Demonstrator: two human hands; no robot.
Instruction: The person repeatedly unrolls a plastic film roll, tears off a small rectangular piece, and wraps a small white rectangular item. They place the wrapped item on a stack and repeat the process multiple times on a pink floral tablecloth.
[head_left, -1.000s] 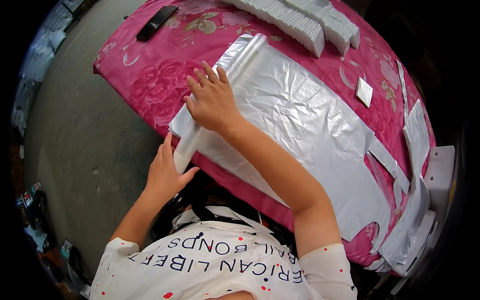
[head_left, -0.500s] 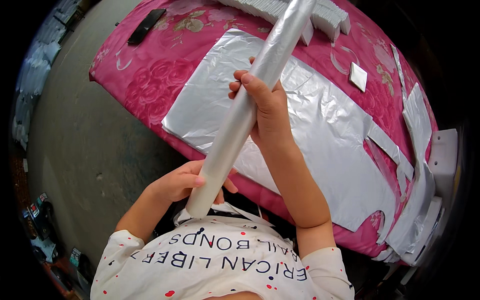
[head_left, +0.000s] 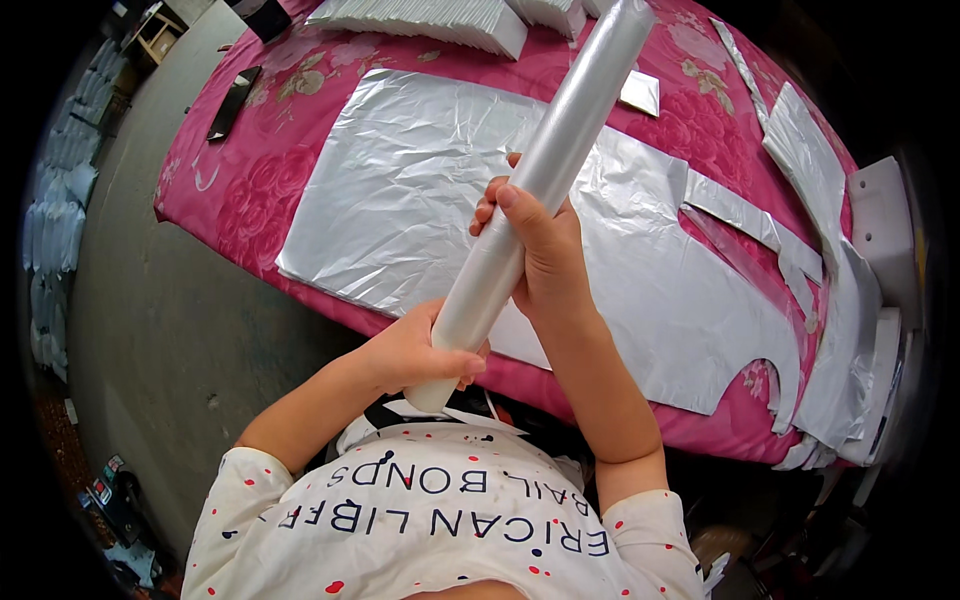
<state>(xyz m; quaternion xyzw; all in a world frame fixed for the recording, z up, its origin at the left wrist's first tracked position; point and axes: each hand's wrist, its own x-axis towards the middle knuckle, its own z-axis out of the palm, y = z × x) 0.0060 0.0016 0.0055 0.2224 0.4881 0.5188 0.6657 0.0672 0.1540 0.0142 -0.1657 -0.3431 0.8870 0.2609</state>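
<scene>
Film roll point(head_left: 570, 130) held aslant over the table point(head_left: 355, 318)

From my remote seat I see the silvery plastic film roll in two hands, raised in front of the person's printed white shirt point(head_left: 440, 510). The left hand point(head_left: 425, 350) has its grip closed around the roll near the lower end, thumb laid across the front. The right hand point(head_left: 540, 235) grasps it further up, thumb on the near side and fingertips showing past the far edge. The roll's upper end leans away to the right.

Behind it I have a wide silvery plastic sheet point(head_left: 400, 150) spread on the pink floral cloth point(head_left: 250, 195), with a curved notch cut into its right end. Narrow strips point(head_left: 735, 208) lie beside that end, and more crumpled film point(head_left: 815, 165) lies along the table's right side. I also make out a black phone point(head_left: 234, 103) at the left, a small white square packet point(head_left: 641, 93) beside the roll's upper part, and rows of folded white pieces point(head_left: 430, 25) along the far side.
</scene>
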